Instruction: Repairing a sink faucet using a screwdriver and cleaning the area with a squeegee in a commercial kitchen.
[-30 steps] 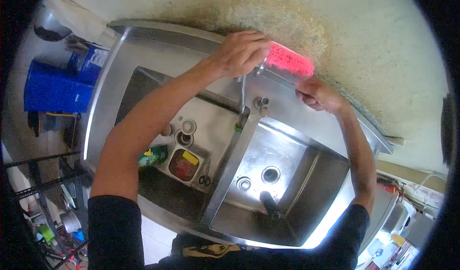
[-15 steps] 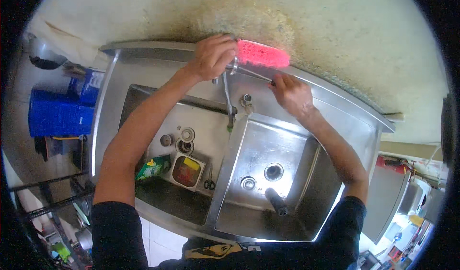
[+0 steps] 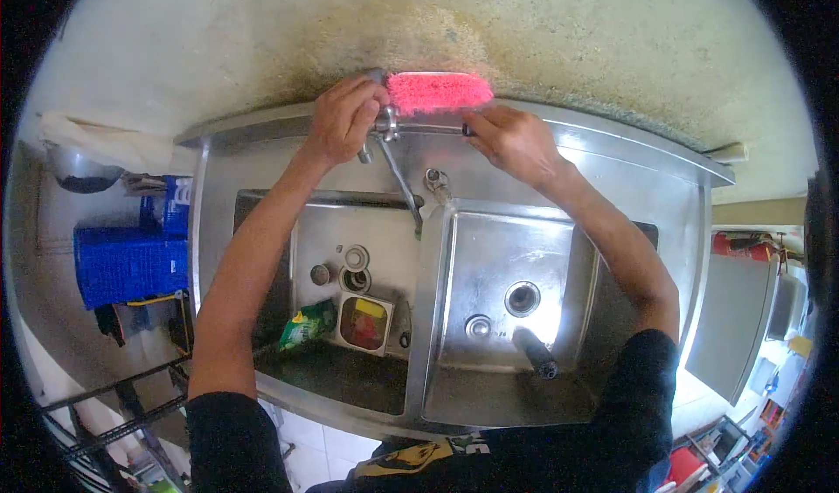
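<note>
At the back of the steel sink counter, my left hand closes round the body of a metal faucet, partly hiding it. Its long spout points toward me over the left basin. From the right, my right hand grips the dark handle of a screwdriver-like tool; the thin metal shaft runs left to the faucet, and the fingers hide most of the handle. Just behind both hands, a bright pink fuzzy brush with a white back rests along the ledge against the wall.
The left basin holds a green packet, a square metal container with a yellow sponge, and loose drain parts. In the right basin lie a drain strainer and a dark cylinder. Blue crates stand at left.
The whole view has shifted, so the hands and faucet appear farther left and the basins lower. My right hand is closer to the faucet; both hands keep their grips.
</note>
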`<state>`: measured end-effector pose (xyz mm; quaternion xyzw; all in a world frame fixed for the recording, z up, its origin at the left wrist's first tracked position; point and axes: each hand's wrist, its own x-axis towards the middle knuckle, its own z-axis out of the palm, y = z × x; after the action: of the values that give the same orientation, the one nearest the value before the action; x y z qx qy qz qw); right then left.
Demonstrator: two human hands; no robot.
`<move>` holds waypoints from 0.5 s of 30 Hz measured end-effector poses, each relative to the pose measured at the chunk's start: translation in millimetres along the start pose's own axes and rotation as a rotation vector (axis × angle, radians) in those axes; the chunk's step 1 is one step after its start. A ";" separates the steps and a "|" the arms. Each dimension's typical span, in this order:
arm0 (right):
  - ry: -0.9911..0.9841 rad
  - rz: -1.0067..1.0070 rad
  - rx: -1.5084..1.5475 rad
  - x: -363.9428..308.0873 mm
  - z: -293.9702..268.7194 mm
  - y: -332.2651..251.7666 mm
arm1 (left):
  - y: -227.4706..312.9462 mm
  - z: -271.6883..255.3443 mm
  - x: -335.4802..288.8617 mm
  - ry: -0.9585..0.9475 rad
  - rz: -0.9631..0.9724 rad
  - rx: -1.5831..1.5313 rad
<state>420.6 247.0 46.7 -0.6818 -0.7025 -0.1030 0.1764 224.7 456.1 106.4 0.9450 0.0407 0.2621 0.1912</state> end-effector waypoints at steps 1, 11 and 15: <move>-0.022 0.011 0.075 1.1 -1.6 3.2 | 1.1 0.8 0.1 -0.013 -0.027 0.001; -0.394 0.416 1.234 33.9 -52.7 6.0 | -2.7 5.7 1.2 0.069 0.057 -0.020; -0.711 0.663 1.522 39.2 -67.4 -0.3 | -6.1 8.9 1.7 0.060 0.055 -0.024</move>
<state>427.3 257.1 123.7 -0.5397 -0.3613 0.6627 0.3729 230.8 459.0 97.8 0.9353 0.0171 0.2957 0.1937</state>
